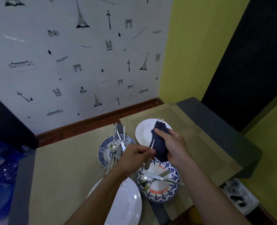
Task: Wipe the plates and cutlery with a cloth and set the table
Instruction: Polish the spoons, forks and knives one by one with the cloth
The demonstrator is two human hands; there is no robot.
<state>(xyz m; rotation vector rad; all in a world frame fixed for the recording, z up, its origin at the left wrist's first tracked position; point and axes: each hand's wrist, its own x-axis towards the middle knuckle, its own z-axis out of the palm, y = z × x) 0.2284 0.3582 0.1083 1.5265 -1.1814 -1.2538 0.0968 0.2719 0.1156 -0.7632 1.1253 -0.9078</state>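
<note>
Beyond the near plate, our left hand pinches a fork by its handle; our right hand grips the cloth round it.

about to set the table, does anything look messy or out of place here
Nothing looks spilled or broken. Cutlery lies heaped crisscross on the blue patterned plate, handles poking past its rim, and a spoon and knife lie crossed on the blue-and-orange plate.
</note>
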